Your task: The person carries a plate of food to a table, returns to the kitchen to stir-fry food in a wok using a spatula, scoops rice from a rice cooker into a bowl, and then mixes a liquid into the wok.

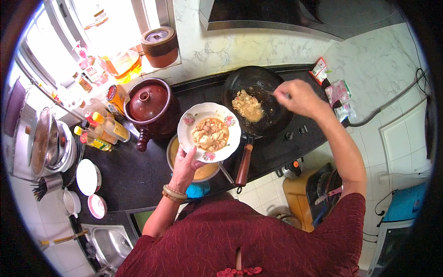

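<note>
My left hand (186,164) holds a white floral plate (187,119) by its near rim, thumb on top. Chopped food in sauce (210,134) lies in the plate. A black wok (273,121) with a brown wooden handle (244,162) sits on the stove, and more of the same-looking food (247,105) lies in it. Over the wok's right side, my right hand (297,96) is closed on a thin utensil, blurred, its kind unclear. Partly under the plate stands a pot of yellowish liquid (206,173).
A brown clay pot (148,104) with a lid stands left of the plate. Beyond it are sauce bottles (110,126). Two bowls (88,177) sit near the steel sink (107,242). Seasoning packets (337,91) lie behind the stove's right end, and a range hood (277,17) juts out above.
</note>
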